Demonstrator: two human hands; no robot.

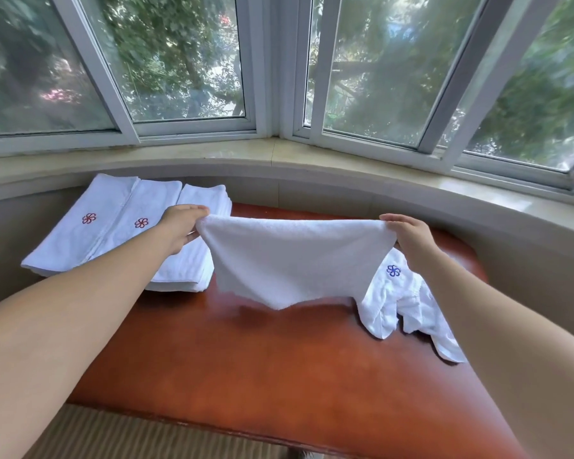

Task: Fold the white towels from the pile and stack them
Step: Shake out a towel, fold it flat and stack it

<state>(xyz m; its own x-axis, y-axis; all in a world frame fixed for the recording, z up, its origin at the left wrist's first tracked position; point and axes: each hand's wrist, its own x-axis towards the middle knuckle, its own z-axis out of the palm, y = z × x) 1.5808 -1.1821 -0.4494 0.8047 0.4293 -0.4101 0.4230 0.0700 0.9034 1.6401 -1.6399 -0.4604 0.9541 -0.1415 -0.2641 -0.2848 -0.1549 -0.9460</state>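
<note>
Bare counter (pixel 279 376) is left open from centre to 6 o'clock. The 10 o'clock side is blocked by folded stacks (pixel 113 233), 3 o'clock by the pile (pixel 398 303).

On the counter (pixel 279 376), folded towels (pixel 90 226) lie in stacks side by side at ten o'clock. A crumpled pile (pixel 401 303) sits at three o'clock. Between them a towel (pixel 292 260) hangs above the counter, stretched between the left hand (pixel 183 226) and right hand (pixel 411 236). The window sill (pixel 279 154) runs behind at twelve o'clock.
</note>
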